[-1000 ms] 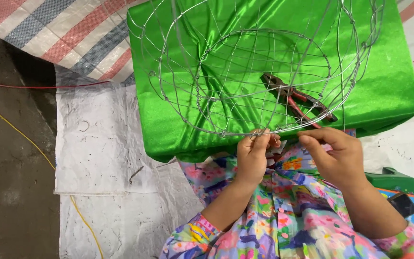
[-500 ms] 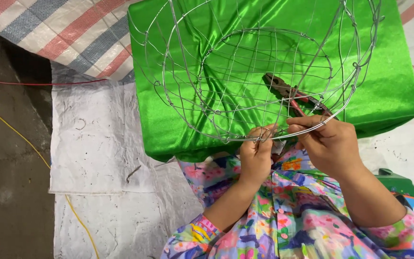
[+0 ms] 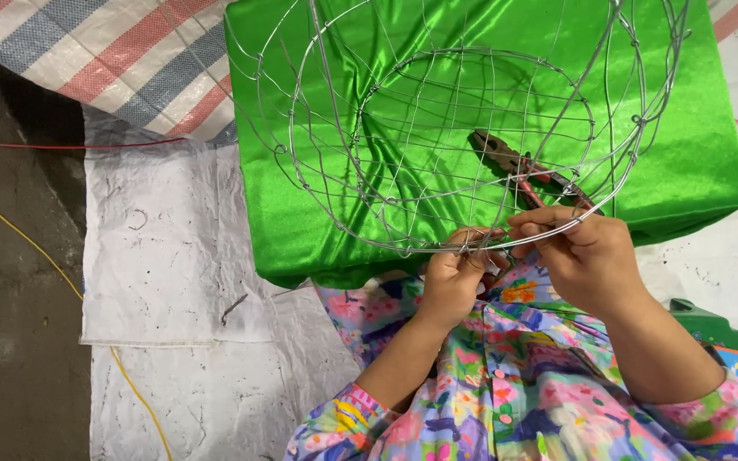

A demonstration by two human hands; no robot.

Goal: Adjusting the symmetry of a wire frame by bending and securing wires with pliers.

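Head view shows the round wire frame (image 3: 471, 128), a bowl-shaped cage of thin silver wire, resting on bright green satin cloth (image 3: 694, 162) just in front of my lap. My left hand (image 3: 454, 277) pinches the near rim with fingers pressed together on a joint, and my right hand (image 3: 587, 256) is closed on the same rim wire just beside it, fingertips (image 3: 527, 224) curled over. I judge I am tying or twisting a binding at this joint; finishing it calls for a firm, steady hold so the rim keeps its curve. Red-handled pliers (image 3: 514, 166) lie on the cloth under the cage. Beyond are a white woven sack (image 3: 164, 248), a striped tarp (image 3: 87, 60) and a yellow cord (image 3: 27, 239).
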